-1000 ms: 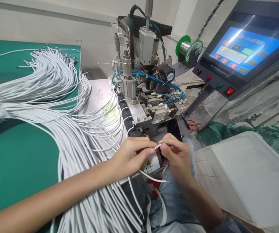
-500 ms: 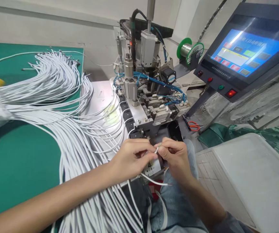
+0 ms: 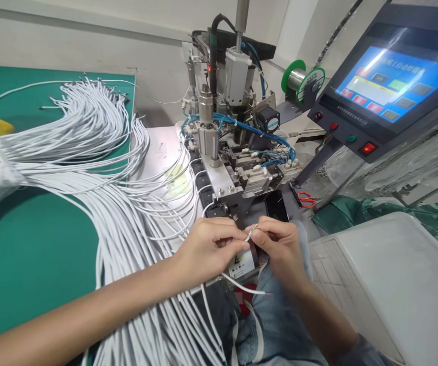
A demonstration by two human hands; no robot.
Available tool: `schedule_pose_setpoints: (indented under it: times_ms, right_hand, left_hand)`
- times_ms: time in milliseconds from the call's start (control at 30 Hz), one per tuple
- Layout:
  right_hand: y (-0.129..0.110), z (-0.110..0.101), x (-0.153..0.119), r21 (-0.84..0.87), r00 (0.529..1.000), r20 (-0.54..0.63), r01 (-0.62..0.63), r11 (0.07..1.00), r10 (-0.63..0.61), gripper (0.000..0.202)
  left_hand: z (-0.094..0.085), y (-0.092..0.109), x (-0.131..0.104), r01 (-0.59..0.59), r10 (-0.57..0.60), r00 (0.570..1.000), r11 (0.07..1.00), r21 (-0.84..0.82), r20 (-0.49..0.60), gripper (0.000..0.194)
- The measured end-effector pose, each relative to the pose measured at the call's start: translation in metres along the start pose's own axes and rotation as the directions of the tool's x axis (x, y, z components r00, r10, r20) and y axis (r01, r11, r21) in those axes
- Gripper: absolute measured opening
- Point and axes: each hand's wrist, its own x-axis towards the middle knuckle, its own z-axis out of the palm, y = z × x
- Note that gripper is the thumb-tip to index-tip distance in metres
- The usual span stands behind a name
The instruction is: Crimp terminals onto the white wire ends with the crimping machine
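Between my two hands is the end of a white cable [image 3: 248,236], with thin inner wires showing at its tip. My left hand [image 3: 219,244] pinches the cable just behind the tip. The thumb and forefinger of my right hand [image 3: 278,244] are closed on the thin wires [image 3: 256,227]. Below my left hand, another white cable end [image 3: 247,289] hangs loose with a dark tip. A thick bundle of white cables [image 3: 127,239] runs beneath my left forearm, and several of its cables reach the machine [image 3: 222,168] in front of my hands.
A control panel with a lit screen [image 3: 398,84] stands at the right, near a solder wire spool [image 3: 298,76]. Red-handled scissors [image 3: 307,200] lie beside the machine. A white plastic tray [image 3: 405,284] is at lower right. More cables rest on the green table mat [image 3: 31,274].
The whole view has shifted slightly, so the machine and panel appear a little further right. Both hands keep nearly the same pinch on the cable and its wires.
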Motion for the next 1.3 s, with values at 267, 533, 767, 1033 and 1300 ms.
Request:
schedule_pose_setpoints:
  times_ms: [267,533,767,1033,1300]
  right_hand:
    - [0.003,0.011,-0.006,-0.476,0.916,-0.067,0.318,0.82,-0.395,0.015]
    - [-0.007,-0.003,0.009,-0.587,0.975,0.126,0.221,0.779,-0.182,0.036]
    - [-0.006,-0.007,0.014,-0.403,0.978,0.159,0.187,0.896,-0.132,0.034]
    - [0.012,0.009,0.011,-0.305,0.969,-0.051,0.214,0.928,-0.241,0.025]
    - [0.036,0.01,0.025,-0.061,0.986,-0.125,-0.117,0.991,0.108,0.016]
  left_hand:
    - [0.003,-0.006,-0.003,-0.151,0.173,0.982,0.958,0.244,-0.072,0.02]
    - [-0.001,-0.007,-0.005,-0.366,0.418,0.901,0.595,0.715,0.114,0.022]
    - [0.001,-0.011,-0.005,-0.216,0.255,0.967,0.837,0.503,-0.01,0.018]
    - [-0.002,-0.01,0.003,-0.03,0.017,0.994,0.992,0.12,0.112,0.018]
    - [-0.004,-0.022,0.002,-0.032,-0.05,0.988,0.856,0.516,0.144,0.025]
